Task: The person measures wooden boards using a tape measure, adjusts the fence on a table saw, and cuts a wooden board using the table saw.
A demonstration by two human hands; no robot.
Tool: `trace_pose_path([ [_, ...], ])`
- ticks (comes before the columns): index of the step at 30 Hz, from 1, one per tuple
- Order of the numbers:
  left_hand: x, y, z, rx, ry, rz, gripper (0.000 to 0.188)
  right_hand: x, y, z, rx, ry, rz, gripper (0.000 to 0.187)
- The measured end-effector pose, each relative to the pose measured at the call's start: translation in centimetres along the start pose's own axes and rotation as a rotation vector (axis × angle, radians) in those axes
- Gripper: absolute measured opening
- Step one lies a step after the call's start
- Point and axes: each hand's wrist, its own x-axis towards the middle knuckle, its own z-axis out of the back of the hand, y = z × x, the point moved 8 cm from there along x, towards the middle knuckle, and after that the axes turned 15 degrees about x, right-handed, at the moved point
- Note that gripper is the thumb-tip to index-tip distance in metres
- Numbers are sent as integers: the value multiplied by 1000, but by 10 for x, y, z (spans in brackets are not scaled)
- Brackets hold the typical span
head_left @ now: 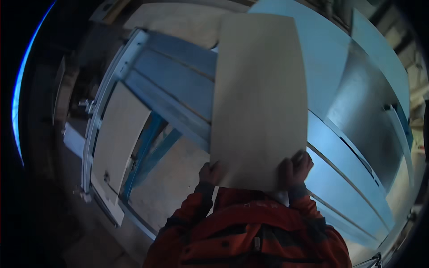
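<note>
A long pale wood-coloured panel [259, 98] stretches away from my body, over the metal table of a large machine. My left hand [211, 173] is closed on the panel's near left edge. On the near right corner, my right hand [296, 169] grips the same panel, its thumb on the upper face. The panel hides the middle of the metal table [178, 76] below it. Whether the panel's far end rests on the table or hangs above it, I cannot tell.
Left of me, another pale board [118, 143] lies along a metal rail [100, 107]. Blue-green struts [147, 152] stand beneath. On the right are a slotted metal table section [344, 174] and a shiny metal plate [364, 116]. A large pale sheet [174, 22] lies at the back.
</note>
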Motion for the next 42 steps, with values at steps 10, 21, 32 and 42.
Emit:
trace_pose_path([
  [10,-87,37,88,-106,-37,127,66,-66,-57,-46,709,510,-655,56],
  [21,-107,194,96,-1455,-40,307,28,-199,-6,-180,964,527,-552,70],
  [32,-50,302,250,-1231,-497,78,18,-198,97,-325,1322,415,-730,61],
  [42,14,445,413,-387,-754,327,31,-97,133,-413,1163,190,-684,60],
])
